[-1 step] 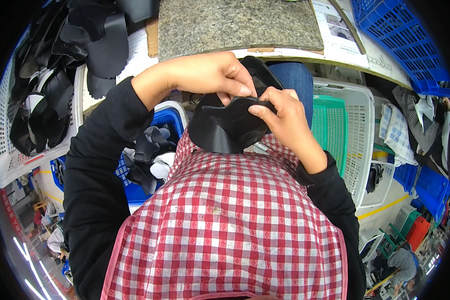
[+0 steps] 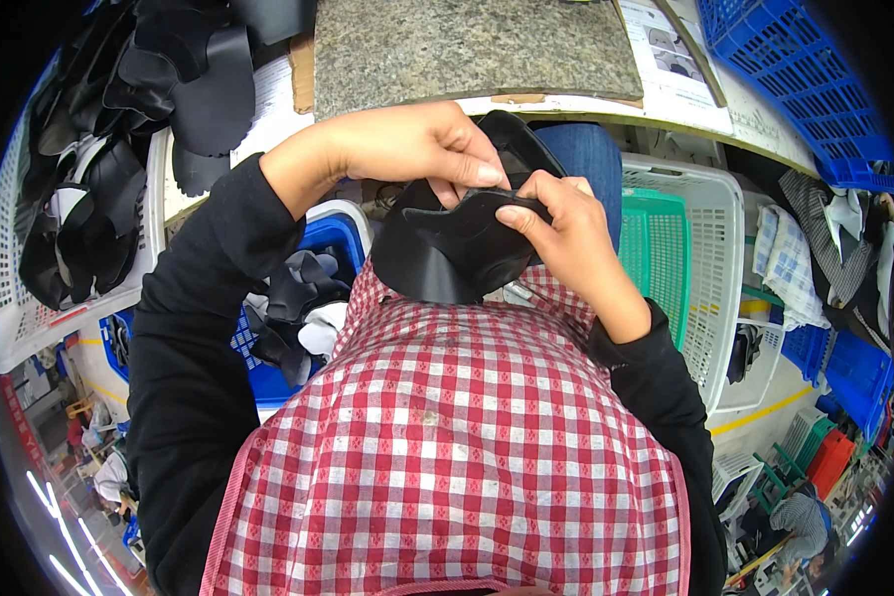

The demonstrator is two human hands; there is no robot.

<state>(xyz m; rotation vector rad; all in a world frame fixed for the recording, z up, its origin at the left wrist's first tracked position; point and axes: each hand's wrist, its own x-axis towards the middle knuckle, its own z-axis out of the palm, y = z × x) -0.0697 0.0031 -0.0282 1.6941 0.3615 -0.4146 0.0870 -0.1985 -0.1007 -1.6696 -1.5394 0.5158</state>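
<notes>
Above my lap, both hands hold a black leather shoe upper [image 2: 447,260], its smooth curved side turned toward me. My left hand [image 2: 427,149] reaches over from the far side and pinches the upper's top edge, its fingertips partly inside the opening. Close beside them, my right hand [image 2: 571,230] grips the same edge, thumb on the near face and fingers behind. The two hands' fingertips almost meet at the edge. Whatever lies between the left fingertips is too small to make out.
Ahead is a worktable with a speckled stone slab [image 2: 477,55]. Black leather pieces [image 2: 214,94] pile up at the far left, above a white basket [image 2: 10,333]. A blue bin [image 2: 268,382] stands left of my lap, and a green basket [image 2: 656,253] inside a white one stands right.
</notes>
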